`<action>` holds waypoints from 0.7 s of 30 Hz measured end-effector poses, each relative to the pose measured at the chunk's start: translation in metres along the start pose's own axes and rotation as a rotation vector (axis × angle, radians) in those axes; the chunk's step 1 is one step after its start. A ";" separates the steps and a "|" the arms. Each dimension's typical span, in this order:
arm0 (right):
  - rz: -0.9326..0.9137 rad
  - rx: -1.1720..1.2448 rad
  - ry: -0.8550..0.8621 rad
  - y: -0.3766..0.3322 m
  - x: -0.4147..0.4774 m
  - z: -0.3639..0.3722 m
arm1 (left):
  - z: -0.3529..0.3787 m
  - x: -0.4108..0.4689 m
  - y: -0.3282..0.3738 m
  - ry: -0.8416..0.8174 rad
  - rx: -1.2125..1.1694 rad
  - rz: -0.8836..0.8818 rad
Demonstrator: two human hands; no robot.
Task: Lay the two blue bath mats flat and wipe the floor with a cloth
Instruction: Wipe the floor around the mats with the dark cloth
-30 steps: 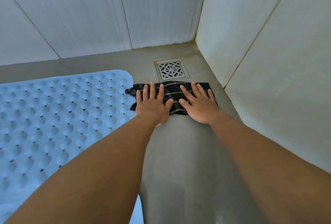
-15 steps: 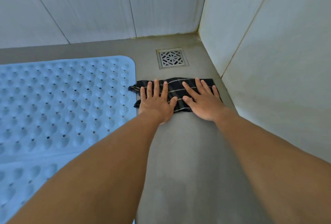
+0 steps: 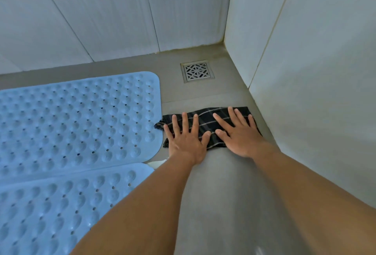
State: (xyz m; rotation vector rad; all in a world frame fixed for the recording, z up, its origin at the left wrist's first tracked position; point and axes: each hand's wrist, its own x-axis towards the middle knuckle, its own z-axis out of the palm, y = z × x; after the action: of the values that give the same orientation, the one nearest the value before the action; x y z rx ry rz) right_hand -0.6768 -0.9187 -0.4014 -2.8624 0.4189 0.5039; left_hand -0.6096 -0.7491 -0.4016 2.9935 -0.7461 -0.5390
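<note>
The dark plaid folded cloth (image 3: 205,121) lies on the grey floor (image 3: 213,193), its long axis running 9 to 3 o'clock. The left hand (image 3: 186,142) and right hand (image 3: 240,138) press it flat, each grip wide, fingers straight toward 12. Its 9 o'clock end meets the far blue dimpled bath mat (image 3: 77,122). The near blue bath mat (image 3: 50,203) lies at 7, and the square metal drain (image 3: 197,70) at 12.

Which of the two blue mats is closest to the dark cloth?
The far mat, beside the drain: the left corner of the cloth reaches its right edge. The near mat lies apart from the cloth.
</note>
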 end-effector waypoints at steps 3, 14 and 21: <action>0.020 -0.009 0.020 0.001 0.002 0.000 | 0.002 0.000 0.000 0.029 0.003 0.026; 0.068 -0.020 0.036 -0.006 0.003 0.003 | 0.001 0.015 -0.019 0.112 0.100 0.176; 0.078 -0.046 0.067 -0.001 0.000 0.006 | 0.001 0.015 -0.014 0.132 0.028 0.190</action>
State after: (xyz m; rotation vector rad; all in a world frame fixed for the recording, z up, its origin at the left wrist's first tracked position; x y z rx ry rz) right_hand -0.6783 -0.9166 -0.4069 -2.9230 0.5384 0.4367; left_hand -0.5910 -0.7436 -0.4089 2.9042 -1.0188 -0.3227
